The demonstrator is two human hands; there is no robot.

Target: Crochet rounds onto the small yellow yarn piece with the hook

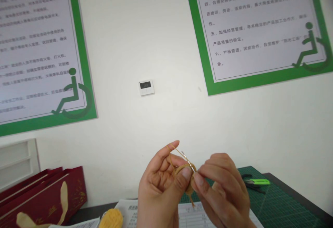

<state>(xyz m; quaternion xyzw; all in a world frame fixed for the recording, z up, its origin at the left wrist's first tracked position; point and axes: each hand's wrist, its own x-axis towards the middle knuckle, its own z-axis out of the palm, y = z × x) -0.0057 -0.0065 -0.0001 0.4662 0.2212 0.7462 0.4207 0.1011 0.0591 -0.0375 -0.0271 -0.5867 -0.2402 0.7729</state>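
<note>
My left hand (163, 183) pinches a small piece of tan crochet work (191, 189) between thumb and fingers. A strand of tan yarn (174, 149) runs over its raised index finger down to the piece. In my right hand (221, 186) is a thin metal crochet hook (187, 159), gripped between thumb and fingertips. The hook's tip points up and left, beside the strand. A short yarn tail (191, 202) hangs below the piece. Part of the crochet work is hidden behind my left thumb.
A yellow yarn ball (111, 218) and printed papers (127, 209) lie below. Dark red gift bags (70, 190) stand at left. On the right, a green cutting mat (273, 200) bears black-handled pliers (251, 184) and a bright green tool (261, 182). A thermostat (146, 88) is on the wall.
</note>
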